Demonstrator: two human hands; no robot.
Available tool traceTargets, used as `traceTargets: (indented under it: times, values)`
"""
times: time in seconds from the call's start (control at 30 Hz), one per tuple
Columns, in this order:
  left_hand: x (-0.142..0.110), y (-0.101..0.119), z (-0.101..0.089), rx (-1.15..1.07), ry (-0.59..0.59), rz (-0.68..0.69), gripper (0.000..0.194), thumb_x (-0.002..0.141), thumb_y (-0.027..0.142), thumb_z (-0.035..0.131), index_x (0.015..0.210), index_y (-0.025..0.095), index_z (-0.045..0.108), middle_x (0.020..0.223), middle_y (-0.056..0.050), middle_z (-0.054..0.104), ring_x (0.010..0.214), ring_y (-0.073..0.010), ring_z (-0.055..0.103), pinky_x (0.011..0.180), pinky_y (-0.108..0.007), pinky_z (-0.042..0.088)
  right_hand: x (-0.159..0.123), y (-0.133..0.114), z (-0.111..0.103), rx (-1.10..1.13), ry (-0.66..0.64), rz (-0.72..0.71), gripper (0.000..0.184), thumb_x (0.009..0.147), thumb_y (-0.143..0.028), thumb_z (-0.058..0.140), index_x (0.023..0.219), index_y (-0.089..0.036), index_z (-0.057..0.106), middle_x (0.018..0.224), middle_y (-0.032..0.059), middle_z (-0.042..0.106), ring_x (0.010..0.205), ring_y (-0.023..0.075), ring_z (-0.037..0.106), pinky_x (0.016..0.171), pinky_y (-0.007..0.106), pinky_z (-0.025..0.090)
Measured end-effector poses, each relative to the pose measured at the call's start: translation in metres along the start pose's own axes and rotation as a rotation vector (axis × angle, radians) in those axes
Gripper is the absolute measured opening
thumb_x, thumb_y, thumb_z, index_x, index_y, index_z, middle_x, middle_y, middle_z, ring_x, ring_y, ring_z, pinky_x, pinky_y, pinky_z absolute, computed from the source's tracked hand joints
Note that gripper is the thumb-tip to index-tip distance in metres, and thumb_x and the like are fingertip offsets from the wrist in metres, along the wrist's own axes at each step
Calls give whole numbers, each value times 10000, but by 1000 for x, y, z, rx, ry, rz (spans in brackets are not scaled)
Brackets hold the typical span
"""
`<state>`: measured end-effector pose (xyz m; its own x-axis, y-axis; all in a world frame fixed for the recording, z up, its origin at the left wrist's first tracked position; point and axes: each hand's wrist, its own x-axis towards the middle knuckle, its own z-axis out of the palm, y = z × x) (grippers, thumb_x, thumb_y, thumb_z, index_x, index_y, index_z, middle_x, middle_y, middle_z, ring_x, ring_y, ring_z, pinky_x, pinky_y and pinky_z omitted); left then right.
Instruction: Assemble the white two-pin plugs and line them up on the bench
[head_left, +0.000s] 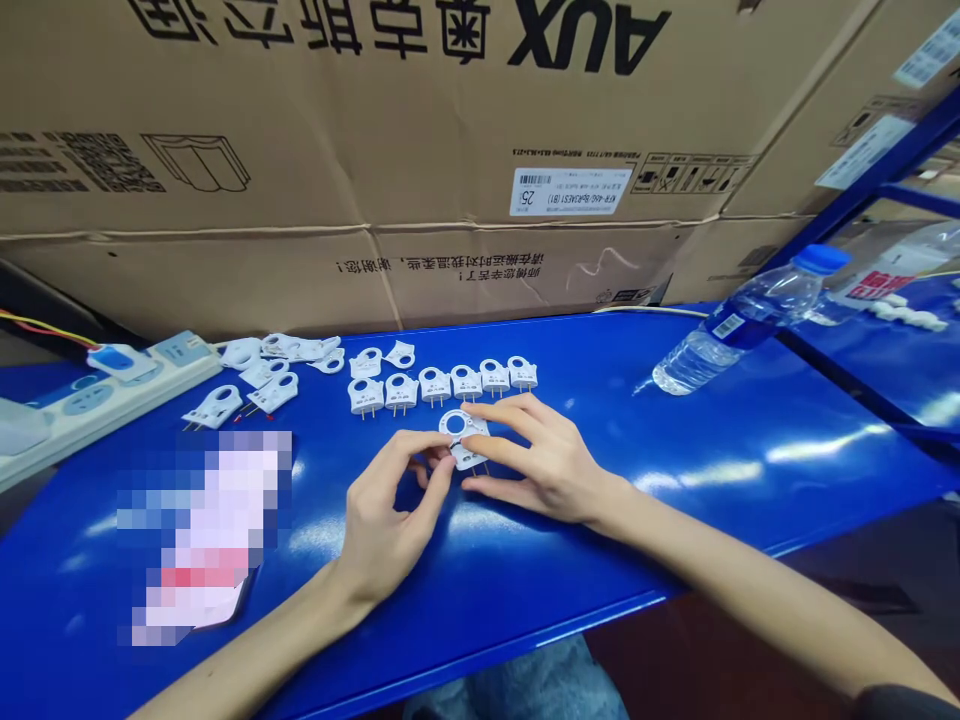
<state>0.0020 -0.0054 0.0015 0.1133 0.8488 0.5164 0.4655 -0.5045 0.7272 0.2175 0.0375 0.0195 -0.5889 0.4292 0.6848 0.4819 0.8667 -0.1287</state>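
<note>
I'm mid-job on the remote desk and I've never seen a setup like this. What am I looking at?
There's no machine: these are a person's bare hands. The single picture comes from a camera worn on the head, looking forward and down. The left hand and right hand together hold a white plug with a ring-shaped top, its metal prongs toward the wearer. On the blue table, just beyond, stands a row of six similar plugs. More white pieces lie to the left, near a power strip. A water bottle leans at the right, and a large cardboard box rises behind.
</note>
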Motion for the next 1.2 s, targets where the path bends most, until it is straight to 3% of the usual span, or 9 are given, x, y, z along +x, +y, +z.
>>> traceTargets:
  times: [0.17,0.4,0.7,0.83,1.03,1.2]
  values:
    - [-2,-2,2,-36,53,6,278,944,172,657,1201,251,586,1023,-20,674,858,-165,687,667,-293,595,0,-1,0,-7,-12,-1,285,982,-421,698,1131,-184,751,1325,128,710,1074,248,671,882,385,615]
    - [1,-2,0,53,59,43,144,958,151,628,1078,231,622,985,-9,681,878,-144,673,731,-282,592,0,-2,0,10,-39,11,352,988,-416,688,1242,-173,717,1368,153,680,1139,265,652,925,405,606]
    - [1,-2,-1,51,41,66,245,963,140,621,1181,250,619,1013,-17,663,851,-144,655,721,-292,581,-1,0,2,85,-32,53,536,1002,-467,665,1439,-189,528,1371,132,685,1241,255,647,1020,434,591]
    - [0,-2,1,63,22,89,320,958,124,610,1245,264,588,1010,-16,647,834,-149,653,711,-303,579,-1,1,0,57,-47,45,475,1001,-451,668,1368,-159,596,1379,150,674,1206,268,645,988,444,598]
    - [1,-7,4,158,85,-6,365,940,184,628,1278,249,509,1038,-28,619,859,-169,647,732,-333,575,0,1,-3,-24,-62,40,404,996,-453,667,1299,-187,693,1370,140,674,1181,276,631,960,432,599]
    - [5,-13,-1,344,0,-44,282,956,249,587,1233,234,539,1138,-78,626,1044,-259,610,888,-446,542,1,30,-15,-93,-27,166,394,993,-470,666,1305,-230,691,1396,116,670,1169,280,637,989,458,581]
